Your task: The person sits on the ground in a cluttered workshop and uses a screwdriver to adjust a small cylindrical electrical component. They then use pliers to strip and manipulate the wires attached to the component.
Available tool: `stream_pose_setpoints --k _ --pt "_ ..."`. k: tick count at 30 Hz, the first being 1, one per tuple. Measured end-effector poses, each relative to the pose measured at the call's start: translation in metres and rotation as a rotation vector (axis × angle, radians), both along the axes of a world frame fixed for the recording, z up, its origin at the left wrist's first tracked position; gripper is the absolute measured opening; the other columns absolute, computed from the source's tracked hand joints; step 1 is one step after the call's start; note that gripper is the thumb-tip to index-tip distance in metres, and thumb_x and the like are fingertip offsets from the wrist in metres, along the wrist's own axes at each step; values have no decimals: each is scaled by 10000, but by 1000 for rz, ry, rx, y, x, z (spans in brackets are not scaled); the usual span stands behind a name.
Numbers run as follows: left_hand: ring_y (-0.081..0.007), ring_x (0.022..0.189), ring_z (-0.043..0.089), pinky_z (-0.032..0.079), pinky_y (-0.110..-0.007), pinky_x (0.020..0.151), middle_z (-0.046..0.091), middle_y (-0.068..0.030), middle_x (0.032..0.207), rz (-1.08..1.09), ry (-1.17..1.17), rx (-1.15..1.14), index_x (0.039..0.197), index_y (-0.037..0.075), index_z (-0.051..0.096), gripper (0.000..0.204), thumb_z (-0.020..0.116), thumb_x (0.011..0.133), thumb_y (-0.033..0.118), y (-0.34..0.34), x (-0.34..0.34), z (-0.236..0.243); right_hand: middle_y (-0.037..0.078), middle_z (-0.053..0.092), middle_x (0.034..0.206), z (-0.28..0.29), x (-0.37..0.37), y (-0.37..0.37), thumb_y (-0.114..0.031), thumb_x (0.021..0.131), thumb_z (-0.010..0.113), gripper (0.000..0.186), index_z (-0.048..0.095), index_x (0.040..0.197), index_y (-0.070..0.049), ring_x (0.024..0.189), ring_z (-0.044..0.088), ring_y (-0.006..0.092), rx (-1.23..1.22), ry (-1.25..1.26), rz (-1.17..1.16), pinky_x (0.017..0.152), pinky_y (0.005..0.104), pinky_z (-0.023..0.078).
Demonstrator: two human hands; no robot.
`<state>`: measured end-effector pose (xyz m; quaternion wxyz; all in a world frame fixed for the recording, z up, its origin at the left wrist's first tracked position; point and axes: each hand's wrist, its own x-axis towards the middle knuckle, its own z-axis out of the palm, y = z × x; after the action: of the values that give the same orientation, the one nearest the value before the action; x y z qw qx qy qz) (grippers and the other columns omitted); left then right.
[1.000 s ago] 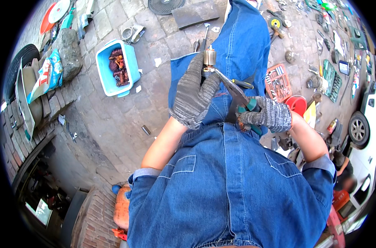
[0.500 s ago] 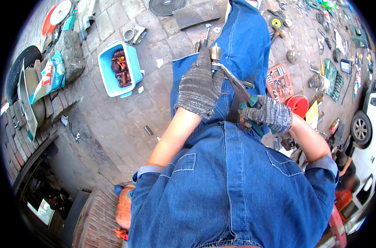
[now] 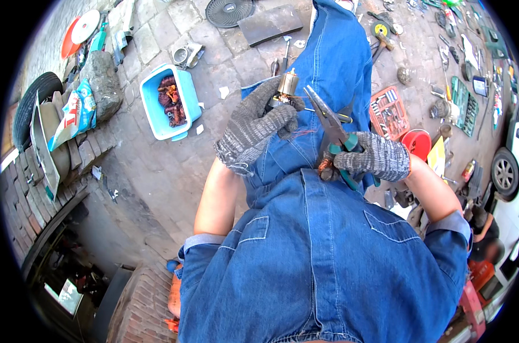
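Observation:
My left hand (image 3: 251, 128), in a grey knitted glove, is closed around a small cylindrical metal motor (image 3: 288, 84). Thin wires stick out beside its fingers. In my right hand (image 3: 379, 157), gloved the same way, are long-nosed pliers (image 3: 331, 121) with green handles. Their jaws point up and left, just right of the motor and apart from it. A copper-coloured wound piece (image 3: 326, 168) lies at my lap below the pliers, partly hidden. Blue denim trousers lie beneath both hands.
Left of my leg, a light-blue basin (image 3: 184, 91) holds copper windings. A red tool case (image 3: 388, 113) and a red bucket (image 3: 417, 144) are at my right. A hammer (image 3: 383, 42), a green socket set (image 3: 464, 108) and a white car (image 3: 508, 177) are farther right.
My left hand has drawn back left and turned, tilting the motor upright and away from the pliers. The pliers stay nearly in place, their jaws now apart from the motor.

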<state>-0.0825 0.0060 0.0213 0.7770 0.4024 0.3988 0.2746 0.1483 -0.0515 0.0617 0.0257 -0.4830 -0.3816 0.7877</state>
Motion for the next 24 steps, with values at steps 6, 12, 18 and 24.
stream_pose_setpoints --k 6,12,18,24 --pt "-108 686 554 471 -240 570 607 -110 954 9 -70 -85 1280 -12 381 508 594 833 103 -3 1 1 41 659 845 4 4 6 -379 833 606 370 644 990 -46 711 584 81 62 0 32 606 239 462" --pt "-114 686 558 469 -243 572 596 -90 909 16 -8 -10 1279 -13 393 543 625 810 129 -5 6 5 56 662 864 12 -3 16 -375 853 574 361 646 1001 -53 781 601 105 -1 -62 175 708 261 469" --pt "-126 736 582 483 -255 611 592 -90 899 65 -19 26 1275 -23 403 592 667 773 149 -11 9 2 62 642 804 -42 10 -10 -267 864 571 248 625 956 -43 718 603 127 89 162 38 649 257 476" --pt "-101 690 574 468 -225 554 600 -73 885 49 233 206 1260 8 425 553 655 793 195 -16 15 9 50 641 757 1 0 2 -265 871 568 238 628 857 -35 712 607 123 163 -58 64 657 252 477"
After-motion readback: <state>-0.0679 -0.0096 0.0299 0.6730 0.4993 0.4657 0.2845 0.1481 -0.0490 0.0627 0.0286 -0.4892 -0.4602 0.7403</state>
